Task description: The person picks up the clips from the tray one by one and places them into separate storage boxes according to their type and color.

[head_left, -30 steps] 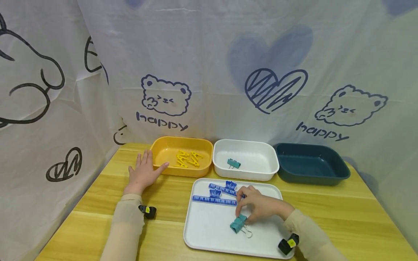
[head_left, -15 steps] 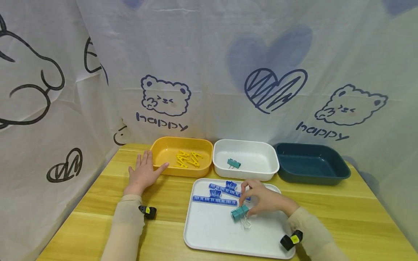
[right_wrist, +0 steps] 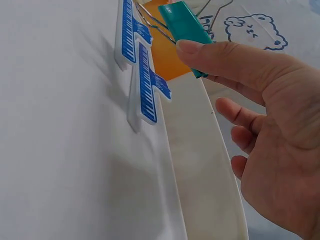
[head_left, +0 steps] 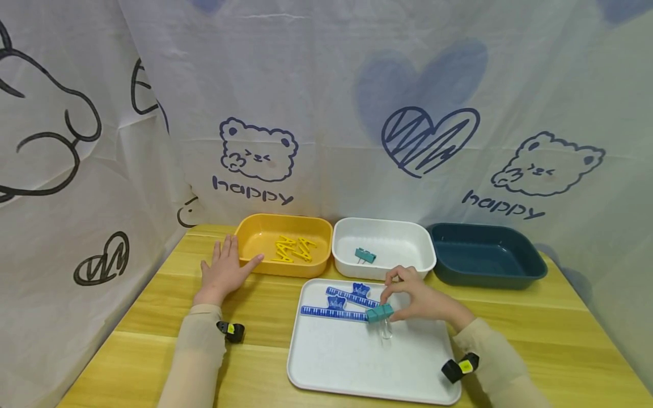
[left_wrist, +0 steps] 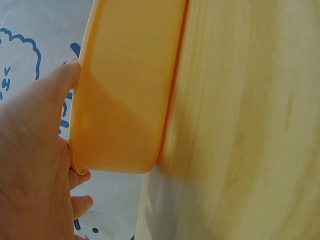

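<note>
Between thumb and finger my right hand [head_left: 420,296] pinches a teal binder clip [head_left: 380,313], held above the white tray [head_left: 347,362]. The right wrist view shows the binder clip [right_wrist: 186,35] with its wire handles spread. Two blue clips with piano-key bars [head_left: 334,313] lie on the tray just left of it. My left hand [head_left: 224,275] rests at the left end of the yellow bin [head_left: 285,271], thumb along its front, fingers spread. In the left wrist view the hand [left_wrist: 37,145] touches the rim of the bin [left_wrist: 125,100].
Several yellow clips [head_left: 293,249] lie inside the yellow bin. Right of it stands a white bin [head_left: 385,274] with one teal binder clip [head_left: 365,255] inside. A dark teal bin [head_left: 490,279] stands at the far right. A printed curtain [head_left: 326,113] hangs behind the wooden table [head_left: 255,362].
My right hand has lifted the binder clip off the tray and moved it toward the back, closer to the white bin. The left hand has stayed still.
</note>
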The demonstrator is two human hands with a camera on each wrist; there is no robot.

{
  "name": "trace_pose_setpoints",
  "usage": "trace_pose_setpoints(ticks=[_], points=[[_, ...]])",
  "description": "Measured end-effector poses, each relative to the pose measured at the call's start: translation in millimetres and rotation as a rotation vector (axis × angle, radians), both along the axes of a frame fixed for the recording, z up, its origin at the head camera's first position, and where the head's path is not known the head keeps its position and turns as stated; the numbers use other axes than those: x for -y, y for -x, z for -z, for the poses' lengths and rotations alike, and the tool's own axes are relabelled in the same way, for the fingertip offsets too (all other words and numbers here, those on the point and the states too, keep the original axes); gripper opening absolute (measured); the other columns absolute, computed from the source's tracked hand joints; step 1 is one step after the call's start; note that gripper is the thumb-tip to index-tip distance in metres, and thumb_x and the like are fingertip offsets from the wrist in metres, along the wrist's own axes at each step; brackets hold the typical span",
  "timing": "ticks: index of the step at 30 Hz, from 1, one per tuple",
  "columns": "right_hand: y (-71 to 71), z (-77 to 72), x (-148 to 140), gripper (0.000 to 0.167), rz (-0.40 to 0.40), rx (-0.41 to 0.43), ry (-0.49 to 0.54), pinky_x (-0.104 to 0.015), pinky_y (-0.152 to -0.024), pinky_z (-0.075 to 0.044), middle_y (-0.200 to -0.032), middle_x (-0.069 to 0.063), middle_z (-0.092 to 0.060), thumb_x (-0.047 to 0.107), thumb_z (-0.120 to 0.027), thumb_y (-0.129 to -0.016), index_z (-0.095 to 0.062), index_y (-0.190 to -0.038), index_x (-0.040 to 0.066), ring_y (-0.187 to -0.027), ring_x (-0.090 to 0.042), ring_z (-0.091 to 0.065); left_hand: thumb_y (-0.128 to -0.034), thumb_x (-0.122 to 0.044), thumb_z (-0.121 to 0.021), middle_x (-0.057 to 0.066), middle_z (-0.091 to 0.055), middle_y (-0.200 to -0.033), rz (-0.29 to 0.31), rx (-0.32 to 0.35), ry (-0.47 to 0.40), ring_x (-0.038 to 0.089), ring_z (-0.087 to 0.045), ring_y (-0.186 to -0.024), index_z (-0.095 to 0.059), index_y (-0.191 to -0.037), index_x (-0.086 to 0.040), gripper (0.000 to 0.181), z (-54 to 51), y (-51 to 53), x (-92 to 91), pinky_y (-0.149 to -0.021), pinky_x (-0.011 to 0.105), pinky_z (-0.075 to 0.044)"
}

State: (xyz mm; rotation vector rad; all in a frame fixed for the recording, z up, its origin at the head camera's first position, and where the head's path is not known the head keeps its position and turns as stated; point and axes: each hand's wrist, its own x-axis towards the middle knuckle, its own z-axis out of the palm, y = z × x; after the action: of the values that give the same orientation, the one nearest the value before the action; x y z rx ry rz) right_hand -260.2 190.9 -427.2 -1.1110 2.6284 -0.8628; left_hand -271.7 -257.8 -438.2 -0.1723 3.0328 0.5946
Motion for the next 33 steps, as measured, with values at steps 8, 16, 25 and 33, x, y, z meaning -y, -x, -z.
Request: trace_pose_setpoints(ticks=[8, 16, 25, 33], points=[[7.2, -1.3, -5, 0.026, 0.061, -0.078, 0.082, -0.037, -0.087, -0.033, -0.110, 0.002, -0.050, 0.022, -0.087, -0.070, -0.072, -0.090, 0.029, -0.105, -0.022, -0.035, -0.0877, -0.080, -0.029, 0.022, 0.004, -0.163, -0.002, 0.004, -0.008, 0.046, 0.004, -0.150, 0.001, -0.156, -0.001, 0.109, -0.3, -0.3, -0.7, -0.108, 0.080, -0.001], [15.3, -3.5, -10, 0.024, 0.170, -0.052, 0.142, -0.043, -0.088, -0.035, -0.111, -0.001, -0.046, 0.020, -0.086, -0.073, -0.074, -0.094, 0.023, -0.109, -0.027, -0.032, -0.0876, -0.080, -0.030, 0.022, 0.005, -0.163, -0.002, 0.002, -0.002, 0.047, 0.004, -0.149, 0.001, -0.156, -0.001, 0.109, 0.7, 0.1, -0.1, -0.107, 0.080, -0.001], [27.6, -0.4, -12, 0.025, 0.307, -0.079, 0.216, -0.048, -0.087, -0.027, -0.114, -0.008, -0.041, 0.018, -0.085, -0.074, -0.072, -0.096, 0.018, -0.112, -0.033, -0.028, -0.0875, -0.080, -0.030, 0.022, 0.003, -0.163, -0.004, -0.001, -0.001, 0.047, 0.004, -0.149, 0.001, -0.156, -0.001, 0.109, 1.4, 0.4, 0.1, -0.108, 0.080, -0.001], [41.5, 5.1, -15, 0.023, 0.387, -0.163, 0.254, -0.052, -0.090, -0.028, -0.113, -0.011, -0.043, 0.013, -0.083, -0.076, -0.072, -0.097, 0.011, -0.109, -0.034, -0.029, -0.0868, -0.081, -0.029, 0.021, 0.004, -0.163, -0.003, 0.002, 0.007, 0.047, 0.004, -0.149, 0.001, -0.156, -0.001, 0.110, 1.9, 0.2, 0.3, -0.108, 0.079, 0.000]])
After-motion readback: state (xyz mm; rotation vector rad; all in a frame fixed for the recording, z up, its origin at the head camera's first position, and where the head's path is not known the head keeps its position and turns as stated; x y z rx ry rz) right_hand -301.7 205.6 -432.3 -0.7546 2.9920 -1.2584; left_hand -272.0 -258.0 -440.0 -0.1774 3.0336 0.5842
